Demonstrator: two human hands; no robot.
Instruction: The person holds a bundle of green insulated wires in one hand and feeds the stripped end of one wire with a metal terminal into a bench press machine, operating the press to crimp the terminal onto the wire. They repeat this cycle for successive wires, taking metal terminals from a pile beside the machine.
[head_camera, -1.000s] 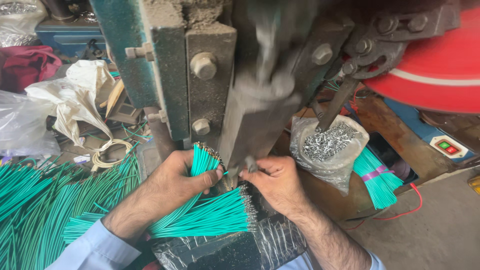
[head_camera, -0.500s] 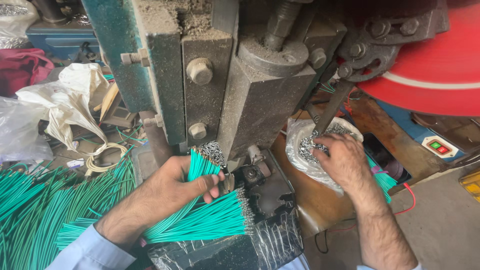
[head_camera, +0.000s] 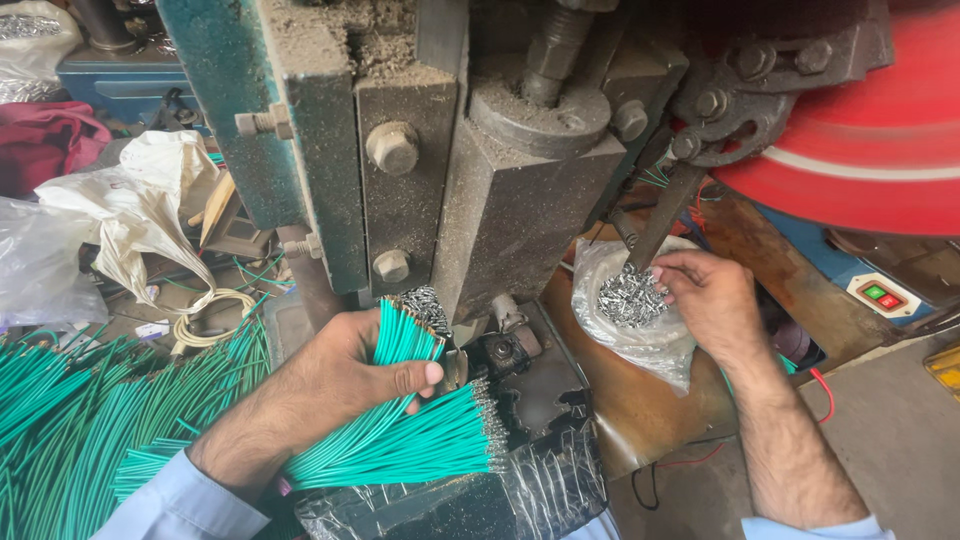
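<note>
Left hand (head_camera: 335, 385) — closed around a bundle of green wires (head_camera: 405, 335), thumb pressed across the front of the bundle, bare wire tips pointing up and far toward the press (head_camera: 520, 210). Bundle held just left of the small die block (head_camera: 500, 350) at the foot of the press, near but not visibly touching it.

Second bunch of green wires (head_camera: 400, 445) — lying flat below the left hand, metal-tipped ends pointing right, resting on a plastic-wrapped ledge (head_camera: 470, 500) at the near edge.

Right hand (head_camera: 710, 300) — reaching into a clear plastic bag (head_camera: 625, 335) to the right of the press, fingertips curled down onto a heap of small metal terminals (head_camera: 630, 297). Fingers bent and pinched together in the heap; whether a terminal is actually held cannot be told.

Surroundings:
- Large loose heap of green wires (head_camera: 90, 410) spread at near left.
- Coil of pale cord (head_camera: 215, 315) beside that heap.
- White crumpled bag (head_camera: 140, 205) at far left, red cloth (head_camera: 45, 140) behind it.
- Red flywheel (head_camera: 860, 130) at far right, above the right hand.
- Switch box with a green and a red button (head_camera: 880, 295), right of the bag.
- Red cable (head_camera: 825, 395) trailing near the right forearm.
</note>
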